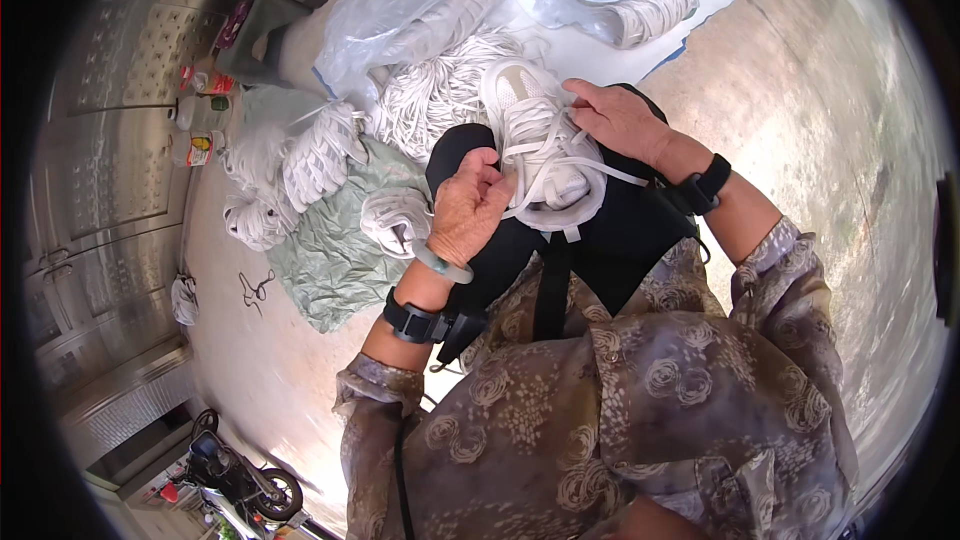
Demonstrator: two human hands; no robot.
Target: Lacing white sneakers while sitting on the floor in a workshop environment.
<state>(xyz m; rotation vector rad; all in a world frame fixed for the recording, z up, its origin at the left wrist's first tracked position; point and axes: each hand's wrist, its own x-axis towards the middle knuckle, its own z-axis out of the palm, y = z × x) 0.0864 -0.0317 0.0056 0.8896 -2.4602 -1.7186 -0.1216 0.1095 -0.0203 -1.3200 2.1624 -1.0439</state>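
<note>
A white sneaker (522,90) with a beige mesh toe rests on my black-covered lap, its toe pointing away from me. White shoelace (540,152) crosses its tongue in loose loops, and one end trails out to the right. My left hand (474,202) is closed at the sneaker's left side near the collar, fingers curled; what they pinch is hidden. At the other side, by the upper eyelets, my right hand (622,122) has its thumb and fingers bent around a strand of the lace.
Beyond my knees lies a heap of loose white laces (440,90). Plastic bags of white shoes (655,10) sit on a white sheet behind it. To the left are bundled shoes (318,155), a green sack (340,260) and a rolled white bundle (393,220). A motorcycle (245,480) stands lower left.
</note>
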